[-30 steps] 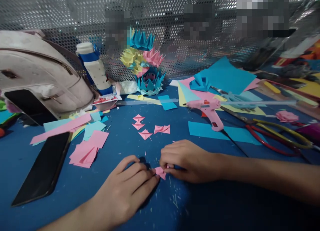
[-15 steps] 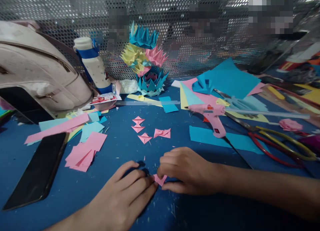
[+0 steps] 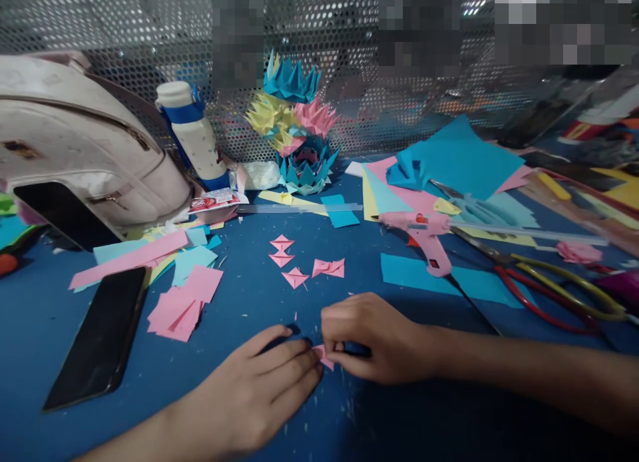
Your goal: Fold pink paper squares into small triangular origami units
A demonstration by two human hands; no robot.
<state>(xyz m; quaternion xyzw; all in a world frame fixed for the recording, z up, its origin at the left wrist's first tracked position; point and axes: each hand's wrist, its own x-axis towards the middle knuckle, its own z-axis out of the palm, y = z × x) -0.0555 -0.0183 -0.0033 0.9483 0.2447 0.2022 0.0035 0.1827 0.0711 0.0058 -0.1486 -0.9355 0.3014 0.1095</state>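
A small folded piece of pink paper (image 3: 326, 359) lies on the blue table between my hands, partly covered by fingers. My left hand (image 3: 264, 385) rests flat with its fingers stretched out, the fingertips pressing the paper's left edge down. The fingers of my right hand (image 3: 369, 339) are curled, with thumb and index finger pinched at the paper's right side. Beyond them sit several folded pink paper pieces, among them a pointed one (image 3: 295, 277) and a wider one (image 3: 329, 267). Loose pink paper squares (image 3: 182, 305) are piled to the left.
A black phone (image 3: 100, 339) lies at left, near a backpack (image 3: 90, 136) and a bottle (image 3: 197, 139). Paper flowers (image 3: 307, 162) stand at the back. On the right are a pink glue gun (image 3: 424, 229) with a cable, scissors (image 3: 544, 282) and blue paper (image 3: 464, 159).
My right fingers have closed into a tighter pinch at the paper, now covering more of it. The left hand stays flat at its edge. The whole view has shifted slightly.
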